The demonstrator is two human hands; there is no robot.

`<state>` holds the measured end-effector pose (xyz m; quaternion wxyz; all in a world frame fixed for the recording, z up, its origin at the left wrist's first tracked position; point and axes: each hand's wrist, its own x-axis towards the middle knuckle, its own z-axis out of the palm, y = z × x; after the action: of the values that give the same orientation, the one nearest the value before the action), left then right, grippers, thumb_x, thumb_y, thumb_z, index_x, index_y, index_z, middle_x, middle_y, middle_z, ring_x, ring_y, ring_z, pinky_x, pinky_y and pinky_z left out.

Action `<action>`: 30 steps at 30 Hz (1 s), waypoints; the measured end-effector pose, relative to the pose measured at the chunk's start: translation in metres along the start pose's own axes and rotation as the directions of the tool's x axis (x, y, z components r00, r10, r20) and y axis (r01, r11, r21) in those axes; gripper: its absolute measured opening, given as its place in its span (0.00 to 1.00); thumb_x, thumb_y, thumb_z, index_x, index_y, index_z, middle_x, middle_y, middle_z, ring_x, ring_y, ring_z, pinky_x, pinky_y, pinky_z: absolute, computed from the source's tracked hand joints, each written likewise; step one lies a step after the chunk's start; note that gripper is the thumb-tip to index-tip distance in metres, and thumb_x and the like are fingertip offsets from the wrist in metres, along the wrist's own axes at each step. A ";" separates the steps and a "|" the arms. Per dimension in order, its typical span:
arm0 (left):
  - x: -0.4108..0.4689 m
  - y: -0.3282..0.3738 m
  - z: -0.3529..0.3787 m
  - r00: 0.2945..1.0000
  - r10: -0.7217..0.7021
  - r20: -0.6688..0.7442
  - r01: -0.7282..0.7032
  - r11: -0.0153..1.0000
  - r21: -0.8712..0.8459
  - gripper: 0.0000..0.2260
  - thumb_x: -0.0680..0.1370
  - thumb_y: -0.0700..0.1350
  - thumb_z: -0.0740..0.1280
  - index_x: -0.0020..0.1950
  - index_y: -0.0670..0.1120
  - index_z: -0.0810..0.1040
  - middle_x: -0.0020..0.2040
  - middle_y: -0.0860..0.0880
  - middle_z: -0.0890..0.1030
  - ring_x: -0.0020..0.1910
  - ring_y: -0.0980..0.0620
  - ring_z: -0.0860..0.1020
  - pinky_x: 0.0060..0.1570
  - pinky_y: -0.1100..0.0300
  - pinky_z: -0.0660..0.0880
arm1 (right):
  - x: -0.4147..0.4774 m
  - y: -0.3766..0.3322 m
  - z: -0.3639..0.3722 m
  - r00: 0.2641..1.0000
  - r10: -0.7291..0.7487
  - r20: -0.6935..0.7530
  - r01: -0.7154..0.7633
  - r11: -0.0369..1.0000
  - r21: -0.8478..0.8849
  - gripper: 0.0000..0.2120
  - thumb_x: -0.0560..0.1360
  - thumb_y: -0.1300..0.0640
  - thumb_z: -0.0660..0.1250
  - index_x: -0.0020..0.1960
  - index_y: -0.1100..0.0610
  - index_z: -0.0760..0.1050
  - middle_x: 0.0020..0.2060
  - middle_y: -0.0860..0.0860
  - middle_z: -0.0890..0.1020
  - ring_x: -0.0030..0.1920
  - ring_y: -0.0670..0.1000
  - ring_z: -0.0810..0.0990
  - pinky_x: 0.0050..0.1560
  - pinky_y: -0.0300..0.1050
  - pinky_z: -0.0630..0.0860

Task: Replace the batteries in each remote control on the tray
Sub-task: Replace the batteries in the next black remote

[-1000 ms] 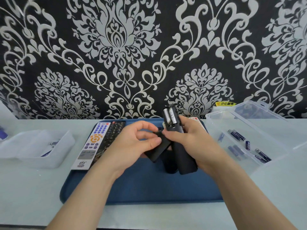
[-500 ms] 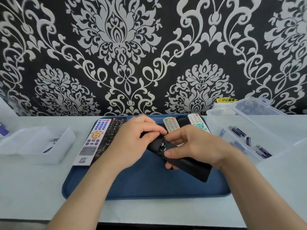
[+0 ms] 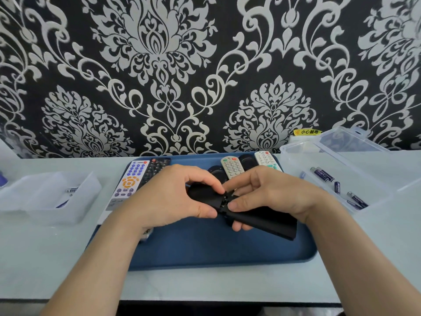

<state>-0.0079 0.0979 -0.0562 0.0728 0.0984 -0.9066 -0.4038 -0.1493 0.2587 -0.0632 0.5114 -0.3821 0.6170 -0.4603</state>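
Head view is showing the left hand (image 3: 180, 197) pinching the cover (image 3: 201, 195) and the right hand (image 3: 268, 195) gripping the black remote (image 3: 273, 223), probably closing it, while other remotes (image 3: 231, 166) are seemingly waiting on the tray (image 3: 205, 254).

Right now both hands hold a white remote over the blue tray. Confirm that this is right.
Not quite. The head view shows the left hand and the right hand holding a black remote, not a white one, over the blue tray.

Black-and-silver damask wallpaper (image 3: 159, 65) rises behind the pale table (image 3: 205, 286).
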 end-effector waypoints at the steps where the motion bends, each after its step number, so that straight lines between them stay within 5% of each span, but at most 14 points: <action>1: -0.002 0.003 -0.001 1.000 -0.009 0.001 0.009 1.000 -0.012 0.17 0.58 0.51 0.78 0.45 0.62 0.83 0.46 0.57 0.83 0.48 0.53 0.81 0.54 0.48 0.77 | 0.000 0.000 0.000 1.000 0.002 0.011 -0.002 1.000 0.015 0.13 0.76 0.67 0.68 0.61 0.64 0.79 0.43 0.67 0.83 0.36 0.58 0.83 0.37 0.45 0.80; 6: -0.008 0.010 -0.003 0.993 -0.049 -0.110 0.033 0.990 -0.141 0.17 0.56 0.50 0.80 0.42 0.61 0.85 0.41 0.54 0.85 0.41 0.52 0.83 0.52 0.50 0.79 | -0.007 -0.003 -0.017 0.990 -0.004 -0.140 0.029 0.984 0.174 0.14 0.72 0.58 0.69 0.56 0.60 0.82 0.44 0.60 0.83 0.32 0.53 0.82 0.28 0.40 0.78; 10: -0.002 0.004 0.000 0.939 -0.112 -0.325 0.030 0.968 -0.247 0.14 0.62 0.42 0.81 0.42 0.57 0.86 0.41 0.55 0.86 0.44 0.54 0.84 0.51 0.58 0.79 | -0.010 -0.006 -0.022 0.949 -0.128 -0.289 0.236 0.894 0.380 0.17 0.67 0.54 0.70 0.54 0.59 0.82 0.47 0.61 0.85 0.38 0.57 0.86 0.28 0.37 0.79; 17: 0.005 0.020 0.026 0.885 -0.097 -0.455 -0.058 0.947 -0.315 0.10 0.68 0.42 0.78 0.43 0.56 0.84 0.40 0.59 0.85 0.39 0.61 0.82 0.42 0.70 0.76 | 0.017 -0.007 0.001 0.694 -0.202 -0.691 0.602 0.689 0.403 0.14 0.69 0.56 0.73 0.47 0.56 0.70 0.37 0.55 0.83 0.26 0.49 0.74 0.24 0.35 0.70; 22: 0.001 0.024 0.024 0.961 -0.033 -0.275 -0.047 0.959 -0.278 0.12 0.73 0.45 0.73 0.52 0.59 0.81 0.45 0.64 0.84 0.43 0.64 0.81 0.47 0.70 0.75 | 0.019 -0.006 -0.001 0.577 -0.125 -0.807 0.615 0.716 0.329 0.12 0.77 0.53 0.70 0.48 0.58 0.69 0.36 0.58 0.79 0.21 0.46 0.71 0.20 0.34 0.66; 27: -0.003 0.020 0.015 0.996 -0.003 -0.093 -0.018 0.974 -0.226 0.17 0.76 0.43 0.69 0.62 0.59 0.77 0.56 0.63 0.82 0.55 0.63 0.79 0.62 0.54 0.74 | 0.018 -0.004 -0.006 0.535 -0.125 -0.836 0.626 0.723 0.292 0.13 0.77 0.53 0.70 0.50 0.56 0.66 0.36 0.60 0.73 0.20 0.46 0.69 0.19 0.35 0.64; 30: -0.004 0.019 0.011 1.000 -0.019 -0.011 0.016 0.968 -0.250 0.18 0.76 0.41 0.69 0.62 0.59 0.76 0.58 0.62 0.81 0.57 0.61 0.80 0.64 0.54 0.73 | 0.018 -0.004 -0.006 0.530 -0.160 -0.833 0.625 0.737 0.256 0.11 0.78 0.54 0.69 0.46 0.53 0.67 0.38 0.61 0.71 0.19 0.46 0.69 0.18 0.35 0.62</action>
<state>-0.0086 0.1197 -0.0492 0.0871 0.0992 -0.8471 -0.5148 -0.1581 0.2414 -0.0646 0.1596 -0.1278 0.5120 -0.8343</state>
